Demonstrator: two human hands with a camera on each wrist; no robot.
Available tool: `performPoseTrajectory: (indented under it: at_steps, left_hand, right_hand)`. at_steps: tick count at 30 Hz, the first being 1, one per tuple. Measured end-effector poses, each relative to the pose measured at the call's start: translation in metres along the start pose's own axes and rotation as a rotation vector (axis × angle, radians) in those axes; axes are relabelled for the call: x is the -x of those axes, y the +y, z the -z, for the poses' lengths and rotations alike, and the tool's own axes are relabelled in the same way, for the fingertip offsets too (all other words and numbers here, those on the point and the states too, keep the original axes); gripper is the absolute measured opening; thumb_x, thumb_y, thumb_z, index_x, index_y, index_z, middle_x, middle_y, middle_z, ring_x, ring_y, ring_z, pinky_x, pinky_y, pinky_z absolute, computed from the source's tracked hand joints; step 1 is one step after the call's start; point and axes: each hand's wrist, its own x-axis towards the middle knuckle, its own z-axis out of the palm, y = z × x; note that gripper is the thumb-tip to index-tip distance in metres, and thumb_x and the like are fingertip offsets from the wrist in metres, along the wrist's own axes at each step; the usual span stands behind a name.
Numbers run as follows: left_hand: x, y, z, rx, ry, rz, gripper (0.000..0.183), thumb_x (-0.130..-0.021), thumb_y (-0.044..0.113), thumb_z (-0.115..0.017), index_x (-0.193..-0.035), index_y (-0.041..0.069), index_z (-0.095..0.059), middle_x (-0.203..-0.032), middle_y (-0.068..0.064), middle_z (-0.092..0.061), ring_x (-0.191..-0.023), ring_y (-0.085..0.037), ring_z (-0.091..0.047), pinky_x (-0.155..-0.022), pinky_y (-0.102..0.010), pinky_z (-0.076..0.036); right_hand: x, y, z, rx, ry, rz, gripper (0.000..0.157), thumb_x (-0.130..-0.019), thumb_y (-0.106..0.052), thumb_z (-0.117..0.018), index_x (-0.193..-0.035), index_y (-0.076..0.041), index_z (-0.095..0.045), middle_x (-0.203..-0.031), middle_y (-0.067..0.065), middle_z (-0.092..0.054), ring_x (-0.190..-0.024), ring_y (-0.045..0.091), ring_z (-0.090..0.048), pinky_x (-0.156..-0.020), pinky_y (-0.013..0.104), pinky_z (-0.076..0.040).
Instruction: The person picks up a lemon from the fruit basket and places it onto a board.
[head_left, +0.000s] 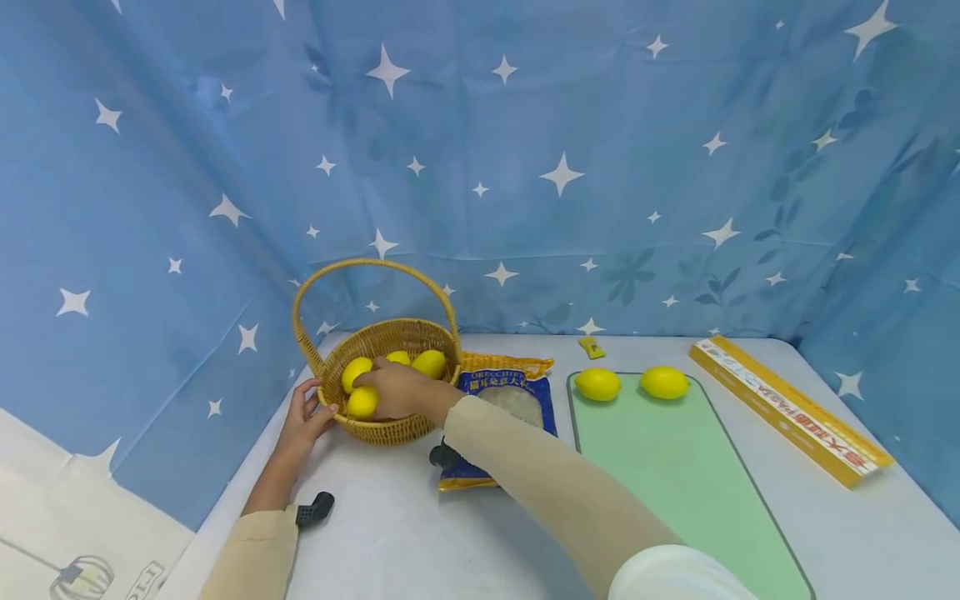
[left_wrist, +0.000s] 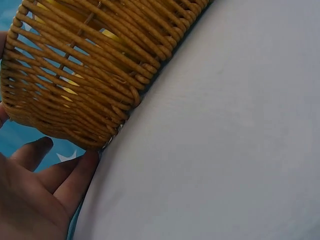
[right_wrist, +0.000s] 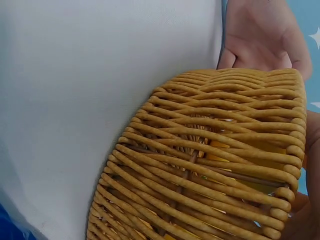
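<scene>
A round wicker basket [head_left: 393, 429] with a tall arched handle stands at the left of the table, with several yellow lemons [head_left: 430, 364] inside. My left hand [head_left: 302, 425] holds the basket's left side; in the left wrist view, fingertips [left_wrist: 90, 156] touch the lower edge of the weave. My right hand [head_left: 397, 390] reaches over the rim into the basket. Its fingers are round a lemon [head_left: 363, 402] near the left front side. In the right wrist view the basket wall [right_wrist: 200, 165] hides most of that hand.
A blue and yellow pasta bag [head_left: 517, 400] lies right of the basket, under my right forearm. Two lemons [head_left: 597, 384] [head_left: 664, 382] rest on the green cutting board [head_left: 660, 467]. Behind is a small yellow packet [head_left: 592, 347]; a long pasta box [head_left: 787, 408] lies at right.
</scene>
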Motion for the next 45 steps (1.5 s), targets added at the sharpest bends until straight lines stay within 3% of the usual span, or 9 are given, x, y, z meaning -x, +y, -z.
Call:
performPoseTrajectory:
  at_steps: [6, 9, 13, 15, 17, 24, 33, 41, 45]
  left_hand:
    - [0.001, 0.002, -0.003, -0.082, 0.005, 0.003, 0.059, -0.101, 0.027, -0.053, -0.149, 0.017, -0.020, -0.160, -0.016, -0.013, -0.140, -0.036, -0.030, -0.107, -0.047, -0.034]
    - [0.003, 0.002, -0.003, -0.085, -0.008, -0.016, 0.061, -0.100, 0.025, -0.057, -0.147, 0.015, -0.020, -0.159, -0.020, -0.014, -0.140, -0.041, -0.028, -0.109, -0.050, -0.031]
    - [0.005, 0.001, -0.005, -0.064, -0.026, -0.053, 0.065, -0.097, 0.015, -0.061, -0.145, 0.012, -0.017, -0.157, -0.024, -0.017, -0.136, -0.046, -0.032, -0.099, -0.028, -0.042]
    - [0.005, 0.000, -0.006, -0.053, -0.023, -0.067, 0.065, -0.096, 0.012, -0.062, -0.143, 0.010, -0.017, -0.156, -0.025, -0.019, -0.134, -0.047, -0.035, -0.089, -0.015, -0.043]
    - [0.005, -0.002, -0.006, -0.050, -0.015, -0.077, 0.065, -0.096, 0.011, -0.063, -0.142, 0.009, -0.017, -0.156, -0.026, -0.019, -0.133, -0.047, -0.036, -0.082, -0.009, -0.042]
    - [0.006, -0.002, -0.006, -0.041, -0.009, -0.103, 0.064, -0.096, 0.008, -0.062, -0.139, 0.008, -0.016, -0.156, -0.026, -0.019, -0.134, -0.047, -0.034, -0.082, -0.008, -0.041]
    - [0.009, -0.005, -0.008, -0.027, 0.005, -0.115, 0.063, -0.095, 0.004, -0.061, -0.139, 0.005, -0.016, -0.155, -0.027, -0.020, -0.134, -0.049, -0.032, -0.082, -0.007, -0.042]
    - [0.007, 0.000, -0.004, -0.067, -0.012, -0.099, 0.063, -0.095, 0.006, -0.062, -0.138, 0.009, -0.016, -0.157, -0.023, -0.017, -0.136, -0.048, -0.030, -0.081, -0.006, -0.039]
    - [0.008, 0.002, -0.002, -0.064, -0.024, -0.094, 0.065, -0.095, 0.006, -0.063, -0.138, 0.008, -0.015, -0.157, -0.025, -0.015, -0.137, -0.048, -0.028, -0.082, -0.006, -0.040]
  right_hand:
    - [0.005, -0.001, 0.001, -0.006, -0.006, -0.024, 0.057, -0.089, -0.049, -0.066, -0.142, -0.032, -0.051, -0.148, 0.005, -0.040, -0.130, 0.019, -0.045, -0.102, 0.038, -0.042]
    - [0.007, -0.001, 0.000, -0.005, -0.017, -0.033, 0.056, -0.090, -0.047, -0.066, -0.142, -0.032, -0.051, -0.151, 0.006, -0.038, -0.132, 0.021, -0.043, -0.103, 0.040, -0.042]
    - [0.009, 0.002, 0.001, 0.009, -0.021, -0.033, 0.058, -0.089, -0.047, -0.067, -0.142, -0.033, -0.050, -0.149, 0.004, -0.040, -0.132, 0.019, -0.043, -0.103, 0.038, -0.042]
    - [0.011, 0.004, 0.002, 0.013, -0.023, -0.033, 0.058, -0.089, -0.047, -0.068, -0.143, -0.034, -0.049, -0.148, 0.002, -0.040, -0.131, 0.017, -0.043, -0.103, 0.036, -0.042]
    - [0.013, 0.004, 0.004, 0.018, -0.026, -0.029, 0.059, -0.088, -0.045, -0.069, -0.143, -0.034, -0.049, -0.146, 0.000, -0.042, -0.128, 0.016, -0.045, -0.100, 0.034, -0.043]
    - [0.021, 0.006, 0.012, 0.027, 0.001, 0.007, 0.061, -0.087, -0.041, -0.072, -0.143, -0.031, -0.049, -0.133, 0.001, -0.047, -0.107, 0.011, -0.053, -0.086, 0.026, -0.048]
    - [0.041, 0.012, 0.023, 0.008, 0.014, -0.043, 0.067, -0.083, -0.047, -0.075, -0.143, -0.037, -0.047, -0.135, -0.001, -0.044, -0.109, 0.012, -0.053, -0.086, 0.030, -0.049]
    - [0.065, 0.030, 0.034, -0.026, 0.049, -0.059, 0.071, -0.081, -0.051, -0.075, -0.144, -0.036, -0.046, -0.150, 0.004, -0.034, -0.131, 0.022, -0.041, -0.097, 0.040, -0.046]
    - [0.082, 0.043, 0.037, -0.059, 0.068, -0.038, 0.070, -0.082, -0.049, -0.075, -0.144, -0.034, -0.047, -0.139, 0.002, -0.040, -0.119, 0.018, -0.048, -0.090, 0.034, -0.049]
